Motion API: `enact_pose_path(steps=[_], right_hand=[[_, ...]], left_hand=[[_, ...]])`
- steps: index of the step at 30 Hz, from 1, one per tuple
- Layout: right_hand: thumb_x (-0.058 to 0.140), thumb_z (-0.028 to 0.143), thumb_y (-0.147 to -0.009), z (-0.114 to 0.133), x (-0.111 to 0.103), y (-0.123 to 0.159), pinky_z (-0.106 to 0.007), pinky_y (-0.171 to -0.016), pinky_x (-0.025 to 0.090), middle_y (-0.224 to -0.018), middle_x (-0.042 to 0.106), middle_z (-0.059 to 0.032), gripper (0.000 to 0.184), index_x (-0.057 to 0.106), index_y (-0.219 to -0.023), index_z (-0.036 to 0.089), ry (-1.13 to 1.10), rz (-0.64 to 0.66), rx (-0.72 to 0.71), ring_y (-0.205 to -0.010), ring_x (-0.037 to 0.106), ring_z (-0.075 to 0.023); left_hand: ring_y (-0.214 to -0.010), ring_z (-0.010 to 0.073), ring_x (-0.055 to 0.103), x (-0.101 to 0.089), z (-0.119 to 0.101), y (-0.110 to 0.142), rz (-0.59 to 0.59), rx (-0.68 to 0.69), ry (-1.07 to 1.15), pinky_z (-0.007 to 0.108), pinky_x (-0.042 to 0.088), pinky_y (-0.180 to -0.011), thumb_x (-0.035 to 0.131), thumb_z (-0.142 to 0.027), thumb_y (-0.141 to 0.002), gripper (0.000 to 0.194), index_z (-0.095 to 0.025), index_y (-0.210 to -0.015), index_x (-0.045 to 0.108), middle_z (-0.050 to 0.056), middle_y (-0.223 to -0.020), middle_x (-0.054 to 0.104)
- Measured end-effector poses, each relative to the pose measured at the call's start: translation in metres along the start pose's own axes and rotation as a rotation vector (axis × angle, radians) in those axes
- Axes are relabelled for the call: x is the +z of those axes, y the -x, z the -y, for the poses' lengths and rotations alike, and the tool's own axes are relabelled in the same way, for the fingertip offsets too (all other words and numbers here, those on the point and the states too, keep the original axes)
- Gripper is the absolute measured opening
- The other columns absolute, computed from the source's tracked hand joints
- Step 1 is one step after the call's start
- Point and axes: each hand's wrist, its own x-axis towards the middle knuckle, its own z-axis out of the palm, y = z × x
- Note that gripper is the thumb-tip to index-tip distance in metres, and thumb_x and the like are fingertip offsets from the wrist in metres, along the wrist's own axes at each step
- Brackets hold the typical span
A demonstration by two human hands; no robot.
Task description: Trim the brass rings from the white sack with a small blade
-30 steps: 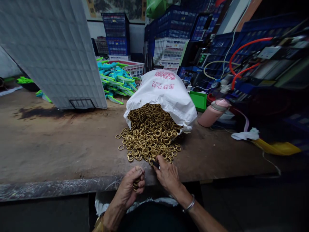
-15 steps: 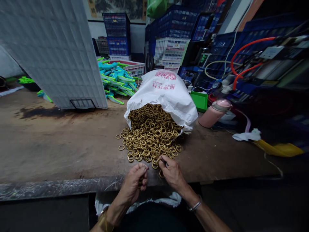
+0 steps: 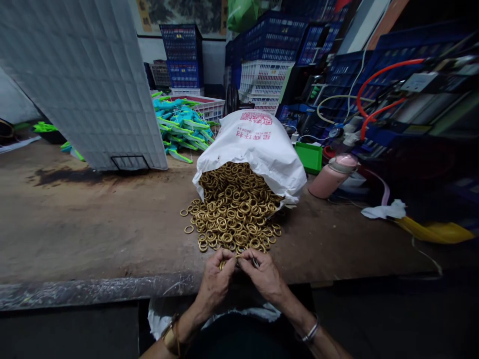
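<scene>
My left hand [image 3: 216, 280] and my right hand [image 3: 265, 278] meet at the table's front edge, thumbs and fingertips closed. A gold-coloured ring [image 3: 238, 257] is pinched between them. Another ring [image 3: 222, 265] shows at the curled fingers of my left hand. Something thin and metallic [image 3: 256, 263] lies within my right hand; its kind cannot be made out. Just beyond my fingers spreads a heap of gold-coloured rings [image 3: 228, 219], spilling from the mouth of a white sack [image 3: 254, 144] that lies on its side.
On the brown table [image 3: 112, 234], a tall grey ribbed panel [image 3: 112, 89] stands left. Behind are turquoise and green plastic pieces [image 3: 185, 124]. To the right are a pink bottle [image 3: 333, 177], a green tray [image 3: 309, 157] and a yellow bag [image 3: 434, 230]. Blue crates [image 3: 183, 50] are stacked at the back.
My hands have come together. The left moved right and up to the heap's near edge; the right shifted slightly down and turned inward. A ring is now between the fingertips.
</scene>
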Motion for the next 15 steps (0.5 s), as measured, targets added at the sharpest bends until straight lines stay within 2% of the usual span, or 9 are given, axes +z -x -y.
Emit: enact_pose_path(steps=[4, 8, 10, 12, 15], right_hand=[[0.049, 0.04, -0.076, 0.0, 0.003, 0.001, -0.019, -0.051, 0.032, -0.053, 0.043, 0.0048, 0.027, 0.05, -0.061, 0.017, -0.132, 0.055, 0.037, -0.052, 0.038, -0.0075], [0.043, 0.052, -0.077, 0.001, 0.012, 0.004, -0.017, -0.035, 0.02, -0.046, 0.038, 0.008, 0.036, 0.043, -0.062, 0.019, -0.36, 0.122, 0.258, -0.035, 0.025, -0.0034], [0.043, 0.056, -0.075, 0.004, 0.015, 0.004, -0.016, -0.031, 0.015, -0.048, 0.04, 0.0087, 0.037, 0.042, -0.066, 0.019, -0.478, 0.142, 0.38, -0.031, 0.02, -0.002], [0.046, 0.056, -0.073, 0.007, 0.018, 0.004, -0.015, -0.03, 0.015, -0.051, 0.042, 0.0086, 0.036, 0.043, -0.071, 0.019, -0.554, 0.148, 0.431, -0.031, 0.021, -0.0012], [0.049, 0.053, -0.072, 0.006, 0.019, 0.002, -0.015, -0.03, 0.015, -0.052, 0.043, 0.0088, 0.034, 0.044, -0.071, 0.019, -0.556, 0.122, 0.423, -0.031, 0.021, -0.0009]], left_hand=[[-0.04, 0.0064, 0.031, -0.003, 0.003, 0.001, -0.039, -0.046, 0.033, 0.019, 0.028, -0.043, 0.052, -0.032, -0.074, 0.016, -0.018, -0.067, 0.048, -0.009, -0.047, 0.037], [-0.043, 0.0073, 0.038, 0.0, 0.004, 0.004, -0.111, 0.039, -0.004, 0.019, 0.031, -0.045, 0.05, -0.03, -0.076, 0.015, -0.018, -0.069, 0.049, -0.007, -0.05, 0.045], [-0.047, 0.0078, 0.043, 0.002, 0.002, 0.005, -0.104, 0.087, -0.013, 0.019, 0.033, -0.048, 0.05, -0.029, -0.077, 0.013, -0.018, -0.069, 0.05, -0.005, -0.053, 0.05], [-0.048, 0.0078, 0.044, 0.003, 0.0, 0.007, -0.072, 0.088, 0.023, 0.019, 0.033, -0.048, 0.05, -0.029, -0.078, 0.014, -0.018, -0.069, 0.049, -0.004, -0.054, 0.053], [-0.042, 0.0058, 0.04, 0.001, -0.004, 0.008, -0.015, -0.02, 0.123, 0.018, 0.03, -0.043, 0.052, -0.034, -0.076, 0.017, -0.018, -0.071, 0.048, -0.005, -0.054, 0.053]])
